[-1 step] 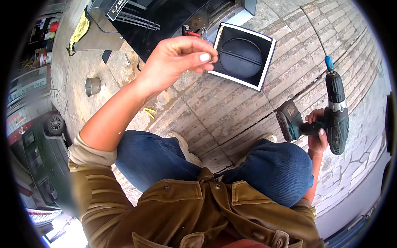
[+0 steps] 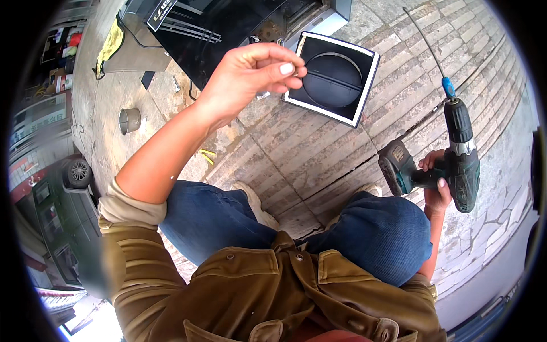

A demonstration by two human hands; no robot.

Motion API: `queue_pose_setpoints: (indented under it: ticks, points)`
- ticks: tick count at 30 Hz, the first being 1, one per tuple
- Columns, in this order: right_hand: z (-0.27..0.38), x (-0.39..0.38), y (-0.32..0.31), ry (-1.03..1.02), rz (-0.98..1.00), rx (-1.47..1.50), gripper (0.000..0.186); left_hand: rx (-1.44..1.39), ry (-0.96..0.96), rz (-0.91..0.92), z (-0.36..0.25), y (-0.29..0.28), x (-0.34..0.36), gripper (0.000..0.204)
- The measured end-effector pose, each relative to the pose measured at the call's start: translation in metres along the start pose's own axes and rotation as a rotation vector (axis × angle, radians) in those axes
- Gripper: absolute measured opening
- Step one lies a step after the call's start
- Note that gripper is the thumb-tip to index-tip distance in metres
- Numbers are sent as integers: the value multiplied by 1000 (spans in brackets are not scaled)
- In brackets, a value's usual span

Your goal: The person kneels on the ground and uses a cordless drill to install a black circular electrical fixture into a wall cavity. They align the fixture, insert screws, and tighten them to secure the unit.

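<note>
My left hand (image 2: 250, 80) is raised over the left edge of a square black housing (image 2: 367, 85). Thumb and fingertips press together in a pinch; anything small between them is too hidden to name. White strip lines the housing's rim, and a round black flap (image 2: 336, 94) with a bar across it sits inside. At the right, my right hand (image 2: 436, 176) is closed round the grip of a green and black cordless drill (image 2: 464, 165). Its chuck points away from me and carries a long thin bit (image 2: 426, 43) with a blue sleeve (image 2: 448, 87).
A large black appliance (image 2: 199, 51) lies beyond my left hand. On the paving to the left are a metal cup (image 2: 130, 120), a yellow-handled tool (image 2: 207, 155) and a yellow cloth (image 2: 111, 43). My knees flank the paving in front of me.
My left hand has shifted slightly to the right and toward the housing, still pinched. The drill's bit has swung a little to the left in my right hand.
</note>
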State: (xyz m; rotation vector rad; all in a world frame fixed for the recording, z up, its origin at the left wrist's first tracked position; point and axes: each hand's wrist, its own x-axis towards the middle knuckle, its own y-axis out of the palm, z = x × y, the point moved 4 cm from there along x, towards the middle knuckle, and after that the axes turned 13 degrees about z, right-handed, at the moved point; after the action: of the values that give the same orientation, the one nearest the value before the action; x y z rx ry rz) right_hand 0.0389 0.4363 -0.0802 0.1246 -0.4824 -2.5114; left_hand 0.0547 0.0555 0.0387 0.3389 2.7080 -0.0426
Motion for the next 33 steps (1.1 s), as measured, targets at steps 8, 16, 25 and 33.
queue_pose_setpoints:
  ticks: [8, 16, 25, 33]
  points:
    - [-30, -39, -23, 283, 63, 144, 74, -548, 49, -112, 47, 10, 87, 15]
    - [-53, -43, -25, 339, 98, 210, 63, -750, 109, 13, 59, 25, 100, 13]
    - [-52, -28, -12, 337, 25, 106, 57, -680, 99, 17, 55, 29, 100, 14]
    - [-56, -31, -16, 360, -1, 84, 57, -456, 110, -69, 48, 29, 102, 16]
